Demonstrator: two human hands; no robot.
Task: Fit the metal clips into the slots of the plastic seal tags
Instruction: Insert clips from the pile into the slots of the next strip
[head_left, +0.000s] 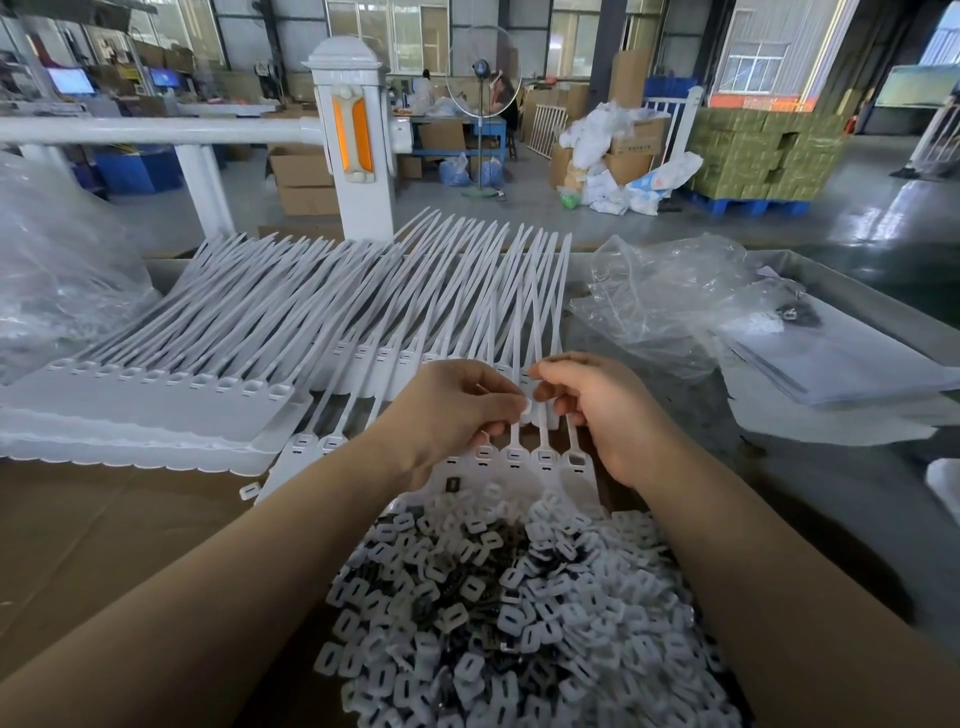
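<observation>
A strip of white plastic seal tags lies in front of me, its heads in a row with slots facing up. The rightmost slot looks empty; the ones left of it hold small inserts. My left hand pinches a small white clip piece just above the strip. My right hand is beside it, fingertips closed at the same spot; what it holds is hidden. A heap of white and dark clips lies close to me between my forearms.
Stacked strips of tags sit at the left, their long tails fanned toward the back. More tag strips lie behind my hands. Crumpled clear plastic bags are at the right, another bag at the far left. Cardboard covers the table.
</observation>
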